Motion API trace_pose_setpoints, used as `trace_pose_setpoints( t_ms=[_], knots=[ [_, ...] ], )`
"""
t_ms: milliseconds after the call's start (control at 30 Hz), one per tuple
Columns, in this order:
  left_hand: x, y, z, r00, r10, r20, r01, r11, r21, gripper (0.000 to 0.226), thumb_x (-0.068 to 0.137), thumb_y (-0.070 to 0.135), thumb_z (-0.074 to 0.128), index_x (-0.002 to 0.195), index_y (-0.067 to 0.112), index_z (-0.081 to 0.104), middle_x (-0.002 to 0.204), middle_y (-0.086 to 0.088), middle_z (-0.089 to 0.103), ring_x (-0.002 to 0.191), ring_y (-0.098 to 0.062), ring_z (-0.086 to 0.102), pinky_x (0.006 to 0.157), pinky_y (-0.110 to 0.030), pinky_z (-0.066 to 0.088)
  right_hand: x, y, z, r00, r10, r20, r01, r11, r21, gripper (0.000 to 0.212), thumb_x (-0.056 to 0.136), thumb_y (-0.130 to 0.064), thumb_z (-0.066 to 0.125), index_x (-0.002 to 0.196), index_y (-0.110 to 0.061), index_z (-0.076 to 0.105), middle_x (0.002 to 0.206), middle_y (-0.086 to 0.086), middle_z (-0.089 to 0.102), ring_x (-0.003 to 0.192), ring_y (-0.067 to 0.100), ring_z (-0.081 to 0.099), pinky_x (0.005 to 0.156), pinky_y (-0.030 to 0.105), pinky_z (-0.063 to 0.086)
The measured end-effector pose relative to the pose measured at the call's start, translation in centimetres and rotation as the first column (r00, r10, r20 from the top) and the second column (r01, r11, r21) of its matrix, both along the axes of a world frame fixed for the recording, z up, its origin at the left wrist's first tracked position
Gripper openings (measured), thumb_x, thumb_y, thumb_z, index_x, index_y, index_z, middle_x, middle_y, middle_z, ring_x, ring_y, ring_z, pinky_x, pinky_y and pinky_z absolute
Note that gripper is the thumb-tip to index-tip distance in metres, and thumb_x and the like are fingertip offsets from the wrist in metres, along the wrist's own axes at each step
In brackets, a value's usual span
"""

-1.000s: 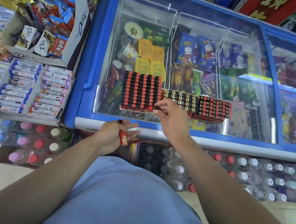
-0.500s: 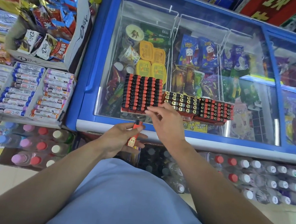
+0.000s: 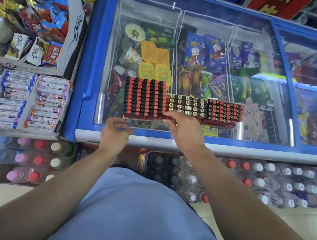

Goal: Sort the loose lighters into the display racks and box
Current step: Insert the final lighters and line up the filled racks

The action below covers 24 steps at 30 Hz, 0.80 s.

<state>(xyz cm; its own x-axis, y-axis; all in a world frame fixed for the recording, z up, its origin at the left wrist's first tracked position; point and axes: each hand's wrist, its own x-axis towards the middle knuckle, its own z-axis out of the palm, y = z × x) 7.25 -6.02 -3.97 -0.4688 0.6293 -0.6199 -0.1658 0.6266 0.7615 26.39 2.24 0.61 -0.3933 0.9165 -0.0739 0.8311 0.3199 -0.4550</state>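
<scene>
Single head-worn wide-angle view, looking forward and steeply down from above the person's torso; straight edges bow toward the frame borders. It faces a glass-topped chest freezer (image 3: 171, 139) at close range, both forearms entering from the bottom edge and the hands reaching mid-frame. Shelves of sweets (image 3: 25, 100) fill the left margin, bottled drinks (image 3: 266, 180) sit below the freezer; no second view to overlap.

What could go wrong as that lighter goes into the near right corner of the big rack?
1. The right hand pinches a lighter at the red-and-black rack's packed corner; pushed in crooked, it may tip its neighbours.
2. The racks sit on the freezer's glass lid near the front edge; a hard push could slide one.
3. The left hand hovers off the rack, so nothing steadies it.
</scene>
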Motion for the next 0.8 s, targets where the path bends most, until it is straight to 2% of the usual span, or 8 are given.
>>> trace_pose_setpoints(
  t_ms=[67, 133, 200, 333, 467, 567, 667, 800],
  knots=[
    [-0.3, 0.1, 0.2, 0.997, 0.021, -0.071, -0.019, 1.0, 0.025, 0.045, 0.088, 0.008, 0.076, 0.126, 0.017, 0.054, 0.112, 0.005, 0.067, 0.09, -0.007, 0.063, 0.07, -0.013, 0.049, -0.8, 0.0, -0.1, 1.0, 0.014, 0.006, -0.014, 1.0, 0.019, 0.027, 0.097, -0.025, 0.068, 0.123, -0.016, 0.07, 0.099, 0.006, 0.077, 0.081, 0.02, 0.07, 0.078, 0.038, 0.06],
    [-0.5, 0.4, 0.5, 0.998, 0.026, -0.06, -0.023, 0.998, 0.051, 0.053, 0.089, 0.006, 0.074, 0.134, 0.017, 0.05, 0.117, 0.007, 0.063, 0.094, -0.006, 0.062, 0.062, -0.004, 0.041, -1.6, 0.3, -0.1, 1.0, 0.0, -0.019, 0.0, 1.0, 0.015, 0.027, 0.098, -0.022, 0.067, 0.124, -0.013, 0.07, 0.099, 0.005, 0.078, 0.078, 0.015, 0.067, 0.074, 0.031, 0.056],
    [-0.7, 0.7, 0.5, 0.999, -0.008, -0.046, 0.011, 0.997, 0.07, 0.06, 0.088, 0.006, 0.075, 0.139, 0.017, 0.047, 0.123, 0.006, 0.062, 0.107, -0.011, 0.063, 0.071, -0.008, 0.042, -1.7, 0.4, 0.0, 0.999, -0.02, -0.038, 0.02, 1.0, -0.005, 0.027, 0.099, -0.021, 0.067, 0.125, -0.013, 0.07, 0.1, 0.001, 0.078, 0.074, 0.006, 0.061, 0.07, 0.024, 0.051],
    [-0.8, 1.4, 0.7, 0.992, -0.124, -0.037, 0.126, 0.99, 0.065, 0.069, 0.085, 0.005, 0.078, 0.143, 0.02, 0.045, 0.125, 0.009, 0.064, 0.116, -0.012, 0.062, 0.097, -0.029, 0.048, -1.1, 0.3, -0.3, 0.999, -0.033, -0.028, 0.032, 0.999, -0.041, 0.028, 0.097, -0.021, 0.068, 0.125, -0.015, 0.071, 0.102, 0.001, 0.078, 0.077, 0.01, 0.068, 0.08, 0.037, 0.061],
    [-1.1, 2.6, 1.6, 0.975, -0.213, -0.067, 0.218, 0.973, 0.076, 0.068, 0.082, 0.011, 0.073, 0.144, 0.025, 0.048, 0.121, 0.009, 0.068, 0.11, -0.009, 0.063, 0.083, -0.02, 0.044, -2.1, 0.1, -0.2, 0.993, -0.107, -0.041, 0.106, 0.994, -0.008, 0.037, 0.089, -0.047, 0.072, 0.115, -0.021, 0.071, 0.105, -0.003, 0.07, 0.083, 0.007, 0.062, 0.075, 0.023, 0.053],
    [-1.7, 3.9, 1.7, 0.981, -0.167, 0.097, 0.152, 0.978, 0.146, 0.056, 0.082, 0.028, 0.068, 0.137, 0.03, 0.056, 0.118, 0.014, 0.07, 0.108, 0.001, 0.061, 0.095, -0.025, 0.042, -3.6, -0.2, 0.3, 0.918, -0.327, -0.224, 0.314, 0.945, -0.093, 0.045, 0.096, -0.056, 0.059, 0.122, -0.019, 0.061, 0.111, -0.003, 0.067, 0.093, 0.013, 0.065, 0.082, 0.034, 0.058],
    [-2.3, 5.5, 1.9, 0.967, -0.173, 0.187, 0.144, 0.977, 0.158, 0.045, 0.094, 0.05, 0.064, 0.135, 0.033, 0.058, 0.116, 0.02, 0.071, 0.107, 0.007, 0.061, 0.094, -0.025, 0.041, -5.0, -0.1, -0.1, 0.944, -0.311, -0.11, 0.281, 0.934, -0.222, 0.064, 0.1, -0.053, 0.053, 0.154, -0.024, 0.035, 0.127, 0.002, 0.068, 0.108, 0.022, 0.068, 0.09, 0.044, 0.058],
    [-3.0, 6.7, 1.7, 0.957, -0.255, 0.138, 0.235, 0.961, 0.144, 0.051, 0.096, 0.055, 0.062, 0.14, 0.03, 0.055, 0.124, 0.013, 0.071, 0.114, -0.004, 0.065, 0.099, -0.029, 0.047, -6.8, -0.3, -0.7, 0.95, -0.311, 0.043, 0.312, 0.92, -0.238, 0.078, 0.093, -0.065, 0.049, 0.156, -0.029, 0.02, 0.102, -0.001, 0.073, 0.09, 0.027, 0.071, 0.078, 0.046, 0.06]
  ],
)
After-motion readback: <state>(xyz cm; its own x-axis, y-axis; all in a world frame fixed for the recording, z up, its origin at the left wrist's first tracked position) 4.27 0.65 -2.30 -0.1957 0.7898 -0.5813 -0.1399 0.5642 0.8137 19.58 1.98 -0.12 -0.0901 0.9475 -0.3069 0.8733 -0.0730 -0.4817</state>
